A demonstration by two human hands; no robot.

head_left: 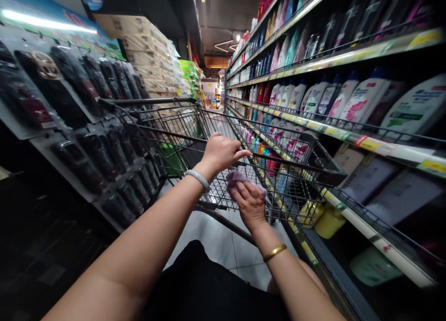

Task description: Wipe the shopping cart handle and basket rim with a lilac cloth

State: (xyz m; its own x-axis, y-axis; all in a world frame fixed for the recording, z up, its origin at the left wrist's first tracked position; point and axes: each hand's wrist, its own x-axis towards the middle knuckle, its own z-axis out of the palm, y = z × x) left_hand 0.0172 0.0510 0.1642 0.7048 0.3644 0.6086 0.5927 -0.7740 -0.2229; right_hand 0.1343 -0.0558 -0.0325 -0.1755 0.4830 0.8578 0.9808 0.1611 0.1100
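A black wire shopping cart (pixel 332 169) stands crosswise in front of me in a store aisle. My left hand (pixel 222 152), with a pale bangle at the wrist, is closed around the cart's near top rail; its little finger sticks out to the right. Lower down and slightly to the right, my right hand (pixel 250 201) presses a bunched light purple cloth (pixel 236 176) against the wire side of the cart. A gold bangle circles that wrist. The fingers partly cover the cloth. Through the mesh I see no goods that I can clearly place inside the basket.
Shelves of shampoo bottles (pixel 365 98) run along the right, close to the cart. At left hangs a rack of dark packaged goods (pixel 94 158). Stacked tissue-like packs (pixel 146 51) stand beyond it. Tiled floor (pixel 219 239) shows below the cart, and the aisle stretches ahead.
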